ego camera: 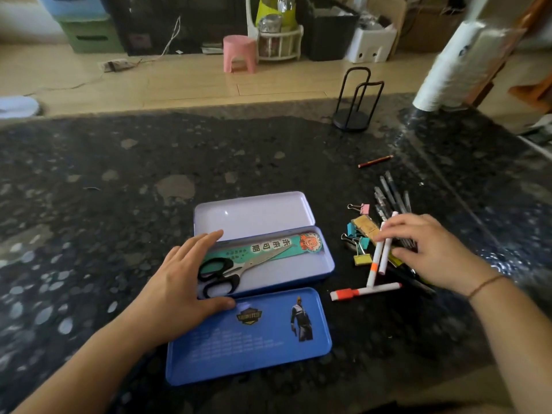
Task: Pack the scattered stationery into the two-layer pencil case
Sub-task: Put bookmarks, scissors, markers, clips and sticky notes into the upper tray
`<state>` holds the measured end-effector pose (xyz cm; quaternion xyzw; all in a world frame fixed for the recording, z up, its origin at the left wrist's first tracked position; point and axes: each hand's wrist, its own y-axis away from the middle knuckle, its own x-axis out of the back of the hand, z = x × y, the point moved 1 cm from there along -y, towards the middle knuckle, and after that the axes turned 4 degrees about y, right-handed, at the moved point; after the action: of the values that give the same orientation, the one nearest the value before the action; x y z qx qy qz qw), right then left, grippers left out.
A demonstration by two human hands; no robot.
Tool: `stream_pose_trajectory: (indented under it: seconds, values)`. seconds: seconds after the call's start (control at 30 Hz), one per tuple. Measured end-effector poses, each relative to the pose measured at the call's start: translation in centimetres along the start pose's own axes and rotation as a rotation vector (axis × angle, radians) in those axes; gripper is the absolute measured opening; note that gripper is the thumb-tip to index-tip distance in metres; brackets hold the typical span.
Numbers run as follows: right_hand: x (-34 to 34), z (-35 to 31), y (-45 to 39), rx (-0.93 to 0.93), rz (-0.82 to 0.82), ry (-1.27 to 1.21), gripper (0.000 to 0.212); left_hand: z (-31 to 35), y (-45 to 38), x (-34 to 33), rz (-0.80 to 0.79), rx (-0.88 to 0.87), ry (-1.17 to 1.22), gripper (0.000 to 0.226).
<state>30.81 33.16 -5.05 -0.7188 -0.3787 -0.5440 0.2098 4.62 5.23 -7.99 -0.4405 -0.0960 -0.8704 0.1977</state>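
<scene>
The blue tin pencil case (327,258) lies open on the dark stone table, its pale tray (254,215) hinged up behind and its blue lid (248,345) flat in front. Inside lie black-handled scissors (227,271) on a green ruler (268,248). My left hand (182,282) rests on the case's left end, fingers straight. My right hand (427,249) pinches two white pens with orange bands (379,258) above the stationery pile. A third white pen (364,291) lies flat near the case.
Right of the case lie binder clips in pink (363,208), teal and yellow (362,258), several dark pens (391,192), and a red pencil (375,161) further back. A black wire stand (352,115) and a white roll (448,73) stand at the table's far edge.
</scene>
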Motion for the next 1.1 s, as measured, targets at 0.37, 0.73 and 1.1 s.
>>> stream_pose_trajectory:
  seconds: [0.37, 0.73, 1.1]
  values:
    - [0.2, -1.0, 0.0, 0.119, -0.21, 0.185, 0.024, -0.1, 0.6, 0.1, -0.071, -0.095, -0.059, 0.085]
    - [0.6, -6.6, -1.4, 0.308, 0.392, -0.083, 0.008, -0.1, 0.1, 0.2, 0.154, 0.107, 0.15, 0.049]
    - [-8.7, -17.6, -4.9, 0.529, 0.294, -0.003, 0.007, -1.0, 0.3, 0.3, 0.155, 0.165, 0.294, 0.07]
